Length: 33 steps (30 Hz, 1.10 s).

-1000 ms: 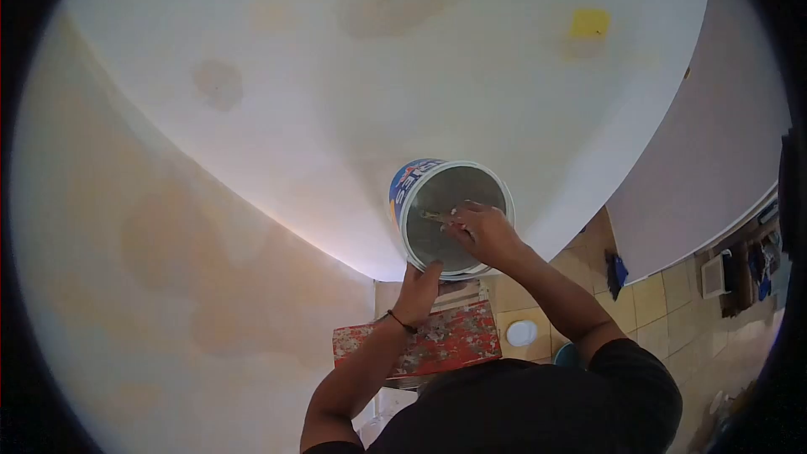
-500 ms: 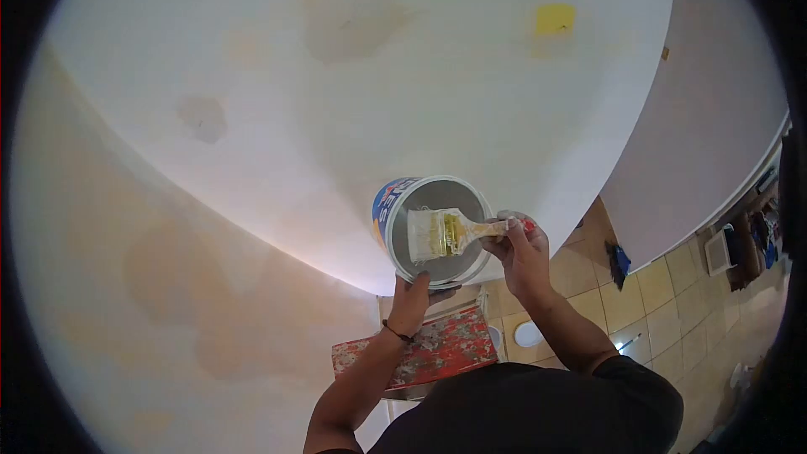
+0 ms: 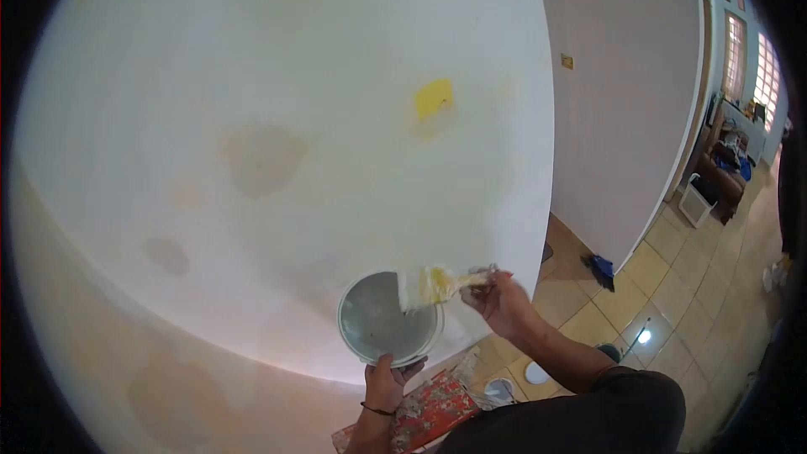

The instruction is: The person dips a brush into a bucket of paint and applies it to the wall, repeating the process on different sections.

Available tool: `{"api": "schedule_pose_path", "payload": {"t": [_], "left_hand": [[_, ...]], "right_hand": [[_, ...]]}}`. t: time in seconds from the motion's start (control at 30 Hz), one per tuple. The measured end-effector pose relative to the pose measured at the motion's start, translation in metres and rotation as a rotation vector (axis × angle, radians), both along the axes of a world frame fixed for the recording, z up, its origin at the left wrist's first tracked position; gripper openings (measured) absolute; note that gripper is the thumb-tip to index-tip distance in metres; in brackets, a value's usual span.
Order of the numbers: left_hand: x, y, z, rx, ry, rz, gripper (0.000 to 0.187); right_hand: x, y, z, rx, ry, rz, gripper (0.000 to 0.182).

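My left hand (image 3: 390, 382) grips the lower rim of a round paint bucket (image 3: 370, 324), thumb over the edge and fingers beneath. Greyish-white paint shows inside the bucket, whose mouth faces me. A wide paintbrush (image 3: 426, 286) is in my right hand (image 3: 498, 298), fingers closed round its handle. Its whitish bristles hang over the bucket's right rim, slightly blurred. Behind both stands a pale wall (image 3: 353, 202) with brownish patches and a yellow patch (image 3: 434, 99).
Below my arms is a red, paint-splattered platform (image 3: 437, 410). A white tub (image 3: 499, 388) sits on the tiled floor (image 3: 580, 328). Farther right are a broom head (image 3: 600, 271), a white frame-like object (image 3: 696, 202) and a cluttered brown sofa (image 3: 721, 170).
My view has swung up and to the right. The brush has shifted from over the middle of the bucket to its right rim. My left hand keeps hold of the bucket.
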State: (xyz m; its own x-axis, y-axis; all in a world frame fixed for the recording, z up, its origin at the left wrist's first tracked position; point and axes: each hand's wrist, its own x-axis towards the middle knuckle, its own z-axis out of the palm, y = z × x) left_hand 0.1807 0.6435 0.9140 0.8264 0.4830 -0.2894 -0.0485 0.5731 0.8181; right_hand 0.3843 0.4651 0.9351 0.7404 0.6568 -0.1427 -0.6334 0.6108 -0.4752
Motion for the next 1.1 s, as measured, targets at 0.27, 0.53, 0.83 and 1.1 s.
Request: {"api": "schedule_pose_path", "payload": {"t": [0.27, 0.53, 0.83, 1.1], "left_hand": [[-0.002, 0.004, -0.007, 0.042, 0.064, 0.048, 0.056], [-0.002, 0.006, -0.009, -0.006, 0.080, 0.039, 0.055], [-0.008, 0.016, -0.016, -0.020, 0.082, 0.002, 0.053], [-0.010, 0.017, -0.014, 0.010, 0.109, 0.023, 0.052]], "right_hand": [[0.106, 0.012, 0.056, -0.051, -0.819, -0.965, 0.025], [0.164, 0.047, 0.076, -0.455, -1.333, -1.479, 0.035], [0.115, 0.091, 0.075, -0.582, -1.632, -1.168, 0.037], [0.176, 0.046, 0.070, -0.338, -1.344, -1.051, 0.017]]}}
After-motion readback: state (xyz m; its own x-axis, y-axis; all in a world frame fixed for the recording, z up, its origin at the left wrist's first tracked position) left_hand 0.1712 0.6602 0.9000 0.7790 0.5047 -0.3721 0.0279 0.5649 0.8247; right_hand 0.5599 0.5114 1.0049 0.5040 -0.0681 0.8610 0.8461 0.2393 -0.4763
